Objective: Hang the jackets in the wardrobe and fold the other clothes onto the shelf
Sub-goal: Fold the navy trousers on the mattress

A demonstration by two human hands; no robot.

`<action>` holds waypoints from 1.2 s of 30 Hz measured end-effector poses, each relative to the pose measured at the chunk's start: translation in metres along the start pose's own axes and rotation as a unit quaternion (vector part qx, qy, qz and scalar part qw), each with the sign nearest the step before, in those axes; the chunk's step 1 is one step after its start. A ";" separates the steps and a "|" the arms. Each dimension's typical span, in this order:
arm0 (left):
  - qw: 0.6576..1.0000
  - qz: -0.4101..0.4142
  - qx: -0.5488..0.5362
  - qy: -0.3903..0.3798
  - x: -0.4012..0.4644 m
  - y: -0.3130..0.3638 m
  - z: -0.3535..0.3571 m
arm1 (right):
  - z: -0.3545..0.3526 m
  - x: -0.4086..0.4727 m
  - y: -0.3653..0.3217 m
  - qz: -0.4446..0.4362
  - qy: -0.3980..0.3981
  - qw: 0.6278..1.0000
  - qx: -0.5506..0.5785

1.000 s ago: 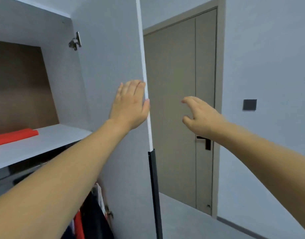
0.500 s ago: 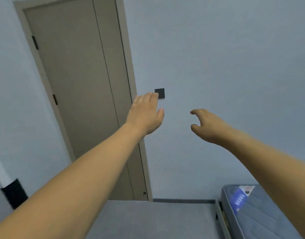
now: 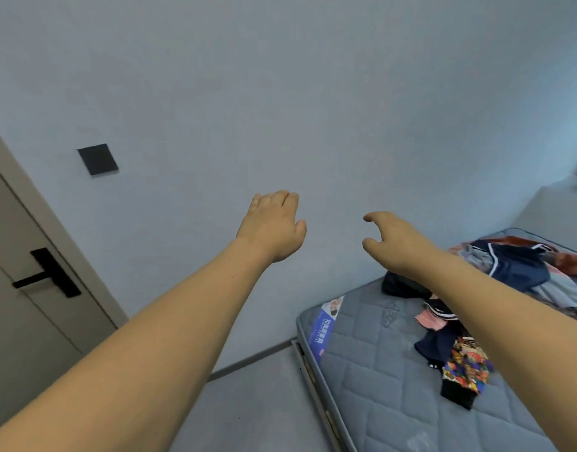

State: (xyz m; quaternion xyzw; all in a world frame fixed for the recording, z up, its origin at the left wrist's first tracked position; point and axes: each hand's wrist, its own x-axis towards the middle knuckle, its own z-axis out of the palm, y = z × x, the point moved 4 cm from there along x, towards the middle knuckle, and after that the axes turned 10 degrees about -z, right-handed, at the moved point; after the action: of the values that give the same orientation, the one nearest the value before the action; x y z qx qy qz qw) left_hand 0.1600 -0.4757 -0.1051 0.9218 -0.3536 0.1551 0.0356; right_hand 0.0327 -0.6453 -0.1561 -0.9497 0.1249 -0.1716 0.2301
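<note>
1. Reaching forward empty: left hand (image 3: 272,228) flat, fingers relaxed; right hand (image 3: 394,241) loosely curled, holding nothing.
2. Clothes pile (image 3: 505,272) lying on mattress (image 3: 378,370), right.
3. Turned away from wardrobe since earlier; mattress now wider in view.

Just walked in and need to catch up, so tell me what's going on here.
A person is partway through putting clothes away and holds nothing at this moment. The left hand and right hand are both stretched out in front, empty, fingers loosely curled. A pile of clothes lies unsorted on the bare mattress at the lower right, with a patterned garment nearer its edge. A closed door is at the left. The wardrobe is out of view.
</note>
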 end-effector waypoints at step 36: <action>0.956 0.121 -0.107 -0.246 0.200 0.536 0.855 | 0.373 -0.084 0.845 0.285 0.008 0.944 -0.164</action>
State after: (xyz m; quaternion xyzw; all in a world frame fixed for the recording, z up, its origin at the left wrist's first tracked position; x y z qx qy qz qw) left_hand 0.1678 -1.1539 -0.8786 0.8723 -0.4751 -0.1125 0.0268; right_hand -0.0342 -1.2013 -0.8954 -0.8976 0.4186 -0.0833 0.1099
